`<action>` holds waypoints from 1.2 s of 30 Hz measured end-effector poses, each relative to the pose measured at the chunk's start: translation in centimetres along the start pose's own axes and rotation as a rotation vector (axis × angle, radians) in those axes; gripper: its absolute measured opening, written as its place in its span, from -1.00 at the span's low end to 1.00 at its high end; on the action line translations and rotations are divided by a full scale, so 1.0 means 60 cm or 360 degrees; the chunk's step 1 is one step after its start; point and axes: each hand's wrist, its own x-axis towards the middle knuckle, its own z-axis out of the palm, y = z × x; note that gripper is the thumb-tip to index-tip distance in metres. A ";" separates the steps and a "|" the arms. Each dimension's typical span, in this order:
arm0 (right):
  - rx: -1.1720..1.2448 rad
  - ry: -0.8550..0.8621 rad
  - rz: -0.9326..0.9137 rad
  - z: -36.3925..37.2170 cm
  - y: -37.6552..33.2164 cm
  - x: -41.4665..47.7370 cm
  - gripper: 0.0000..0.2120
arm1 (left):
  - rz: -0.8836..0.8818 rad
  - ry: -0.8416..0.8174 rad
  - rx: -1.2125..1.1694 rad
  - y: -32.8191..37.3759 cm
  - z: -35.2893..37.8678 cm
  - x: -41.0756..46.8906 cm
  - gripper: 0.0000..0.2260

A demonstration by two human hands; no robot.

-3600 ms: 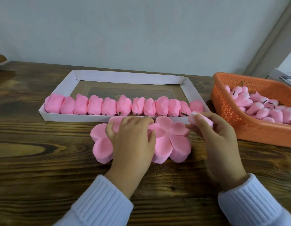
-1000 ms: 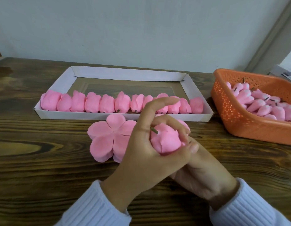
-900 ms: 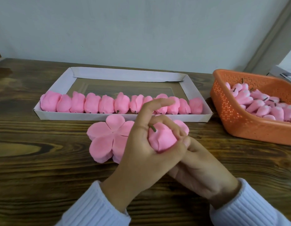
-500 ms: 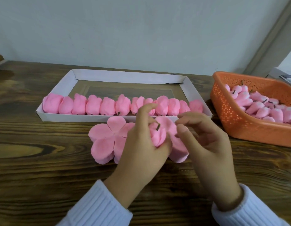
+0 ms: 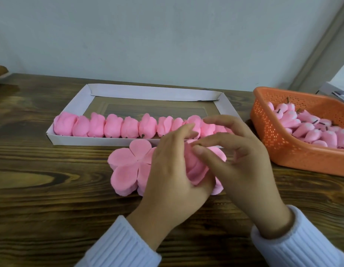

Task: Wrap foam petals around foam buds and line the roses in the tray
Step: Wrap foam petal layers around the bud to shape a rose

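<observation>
Gripping crumpled pink rose (image 5: 196,168), dark stem (image 5: 199,145) up, in left hand (image 5: 167,170); right hand (image 5: 242,160) slack, thumb touching top

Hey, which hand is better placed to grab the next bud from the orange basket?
Right. The right hand is nearer the orange basket, its fingertips merely at the rose, which the left hand grips.

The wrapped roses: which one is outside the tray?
The rose held in the left hand, in front of the tray; the others lie in a row inside it.

Dark wooden table (image 5: 42,189), pale wall (image 5: 148,35)
</observation>
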 end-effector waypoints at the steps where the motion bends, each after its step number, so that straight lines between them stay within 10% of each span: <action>1: -0.0033 -0.0057 -0.0033 0.001 -0.002 -0.001 -0.83 | 0.0034 0.0023 -0.0040 0.002 -0.001 0.001 -0.38; 20: 0.1091 -0.0076 0.0368 0.014 0.022 -0.007 -0.92 | -0.0324 -0.0177 -0.0574 -0.006 0.011 -0.001 -0.50; 26: 0.0929 -0.0367 0.0553 0.032 0.006 -0.029 -0.50 | -0.0221 -0.0133 -0.0594 -0.010 0.012 -0.010 -0.30; 29: 0.0874 -0.0395 0.0529 0.038 0.000 -0.032 -0.66 | -0.0269 0.0030 -0.0748 -0.004 0.021 -0.008 -0.54; 36: 0.0893 -0.0053 0.0330 0.037 0.009 -0.028 -0.94 | -0.0259 -0.0328 -0.0348 -0.018 0.007 -0.010 -0.07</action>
